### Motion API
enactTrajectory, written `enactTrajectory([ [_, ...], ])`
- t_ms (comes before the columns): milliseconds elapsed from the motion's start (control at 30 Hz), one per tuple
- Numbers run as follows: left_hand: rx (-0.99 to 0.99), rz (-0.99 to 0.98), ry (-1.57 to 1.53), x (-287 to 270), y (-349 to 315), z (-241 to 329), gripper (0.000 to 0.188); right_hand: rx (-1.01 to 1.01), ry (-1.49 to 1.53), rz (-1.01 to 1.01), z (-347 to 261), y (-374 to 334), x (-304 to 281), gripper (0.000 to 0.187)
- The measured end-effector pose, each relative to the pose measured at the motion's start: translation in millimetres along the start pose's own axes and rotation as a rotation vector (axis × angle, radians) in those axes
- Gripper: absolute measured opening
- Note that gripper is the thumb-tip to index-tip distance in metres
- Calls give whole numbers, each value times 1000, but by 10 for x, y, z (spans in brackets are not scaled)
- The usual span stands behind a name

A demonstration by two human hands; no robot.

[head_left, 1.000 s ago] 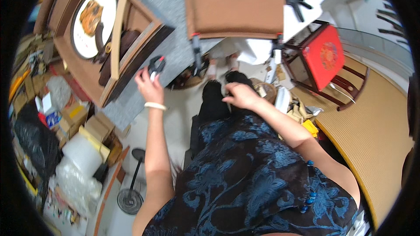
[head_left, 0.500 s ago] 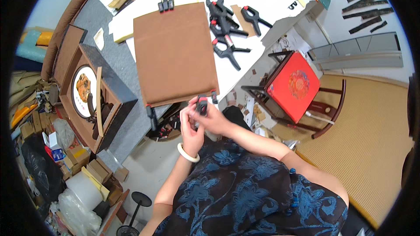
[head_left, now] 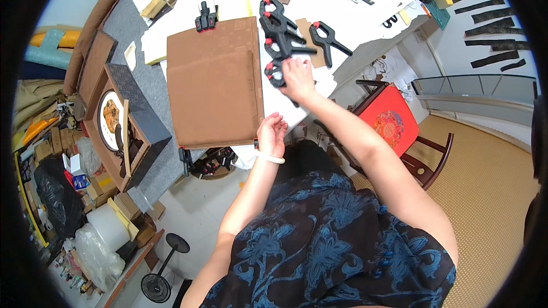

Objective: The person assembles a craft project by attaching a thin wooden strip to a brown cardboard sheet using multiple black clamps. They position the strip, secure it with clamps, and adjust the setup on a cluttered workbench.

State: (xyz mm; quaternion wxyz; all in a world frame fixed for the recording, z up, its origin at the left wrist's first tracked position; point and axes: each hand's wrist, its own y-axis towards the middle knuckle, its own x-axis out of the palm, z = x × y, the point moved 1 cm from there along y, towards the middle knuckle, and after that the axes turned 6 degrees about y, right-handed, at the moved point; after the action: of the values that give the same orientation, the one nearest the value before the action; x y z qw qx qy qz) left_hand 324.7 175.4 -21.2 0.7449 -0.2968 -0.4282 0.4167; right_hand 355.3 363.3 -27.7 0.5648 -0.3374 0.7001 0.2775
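Tabletop (head_left: 322, 3): right hand (head_left: 299, 81) outstretched over clamps (head_left: 282, 38).

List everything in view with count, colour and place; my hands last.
Table: one, grey and white, upper middle
Panel: one, brown, on the table
Spring clamps: several, black and red, mostly right of panel
Open box: one, brown inside, left of panel
Disc: one, white, inside box
Chair: one, red seat, right
Strips: several, dark, upper right
Bag: one, black, left
Cardboard boxes: several, brown, left
Stand: one, black, lower left
Left hand: one, bare, open, by panel's lower right
Right hand: one, bare, at the clamps
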Motion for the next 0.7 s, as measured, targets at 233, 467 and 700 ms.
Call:
enactTrajectory([
  [233, -74, -41, -382, 408, 257, 82, 27, 122, 14, 252, 822, 488, -255, 56],
  [467, 176, 84, -770, 815, 990, 202, 86, 697, 1404, -322, 272, 1208, 163, 51],
  [700, 327, -52, -1115, 1159, 1174, 512, 103, 688, 1685, -583, 99, 1416, 368, 35],
])
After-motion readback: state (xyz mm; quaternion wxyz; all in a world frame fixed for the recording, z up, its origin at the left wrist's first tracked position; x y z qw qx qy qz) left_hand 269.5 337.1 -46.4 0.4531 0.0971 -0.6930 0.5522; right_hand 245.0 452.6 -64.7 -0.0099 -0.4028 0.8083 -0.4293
